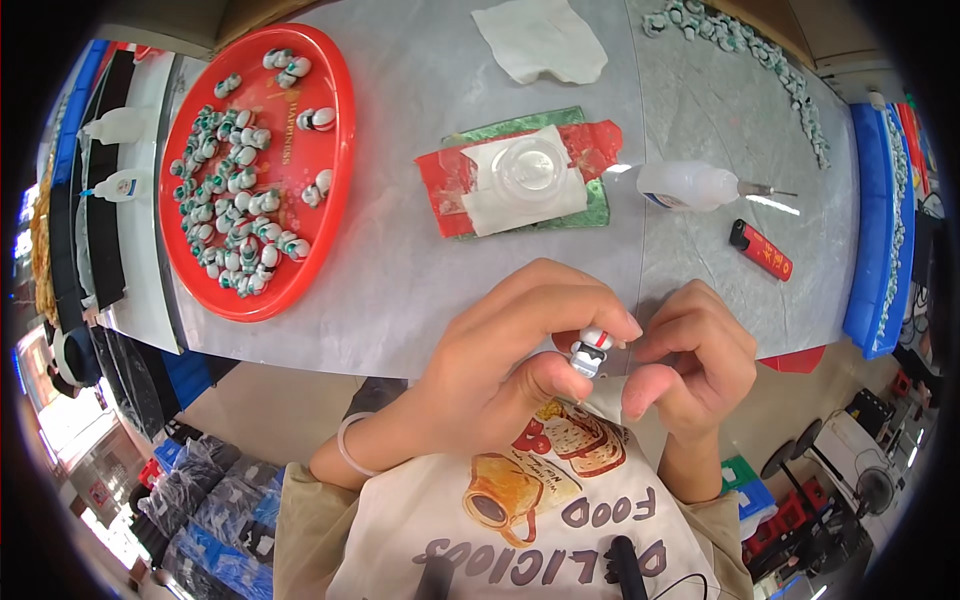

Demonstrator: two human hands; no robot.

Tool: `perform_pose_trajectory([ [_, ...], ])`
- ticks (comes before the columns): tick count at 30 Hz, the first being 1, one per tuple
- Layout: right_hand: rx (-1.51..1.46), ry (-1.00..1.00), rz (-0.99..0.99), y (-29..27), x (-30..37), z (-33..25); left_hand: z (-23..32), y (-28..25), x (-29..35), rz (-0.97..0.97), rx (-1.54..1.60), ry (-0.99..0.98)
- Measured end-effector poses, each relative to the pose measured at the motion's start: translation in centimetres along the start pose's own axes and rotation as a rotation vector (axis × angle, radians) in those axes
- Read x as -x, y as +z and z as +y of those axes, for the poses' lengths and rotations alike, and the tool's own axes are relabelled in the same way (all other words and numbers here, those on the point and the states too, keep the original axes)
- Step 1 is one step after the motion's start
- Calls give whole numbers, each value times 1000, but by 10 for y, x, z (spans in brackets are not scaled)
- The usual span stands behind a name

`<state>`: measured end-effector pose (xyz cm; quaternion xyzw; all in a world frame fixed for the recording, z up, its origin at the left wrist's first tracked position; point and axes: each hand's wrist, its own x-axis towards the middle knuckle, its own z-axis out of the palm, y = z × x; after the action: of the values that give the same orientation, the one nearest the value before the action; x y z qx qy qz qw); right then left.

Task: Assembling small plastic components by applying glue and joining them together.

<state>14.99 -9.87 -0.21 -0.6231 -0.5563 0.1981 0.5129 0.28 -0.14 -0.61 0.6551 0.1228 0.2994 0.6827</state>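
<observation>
My left hand [515,350] pinches a small white and grey figurine [588,354] with a red stripe and a black band between thumb and fingertips, just off the table's near edge. Close to its right, my right hand [708,362] is half curled, thumb and forefinger apart, with nothing seen between them. Beyond the hands, a clear shallow dish [530,170] rests on a folded white tissue [487,211]. Under the tissue are a red wrapper [437,190] and a green pad [596,205]. A squeeze bottle [690,186] with a thin metal nozzle lies to the right of these.
A red round tray [335,150] at left holds many similar figurines. A red lighter [762,250] lies right of my hands. Another tissue [540,40] is at the far side. More figurines [740,40] line the far right edge, beside a blue bin [862,230]. Two white bottles [118,186] stand far left.
</observation>
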Motion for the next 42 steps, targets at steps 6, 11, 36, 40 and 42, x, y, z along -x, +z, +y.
perform_pose_trajectory([
  [6, 16, 2, 11, -1, 1, 0, 2, -2, -1, -21, -17, -13],
  [11, 0, 4, 18, 1, -2, -1, 5, -4, -1, -26, -41, -25],
  [36, 16, 78, 42, 4, -3, -9, 72, -142, 0, 610, -1285, -331],
  [40, 24, 80, 13, 4, -5, -7, 51, -148, 0, 483, -1420, -333],
  [42, 15, 84, 18, 4, -5, -7, 48, -142, -8, 335, -1653, -401],
])
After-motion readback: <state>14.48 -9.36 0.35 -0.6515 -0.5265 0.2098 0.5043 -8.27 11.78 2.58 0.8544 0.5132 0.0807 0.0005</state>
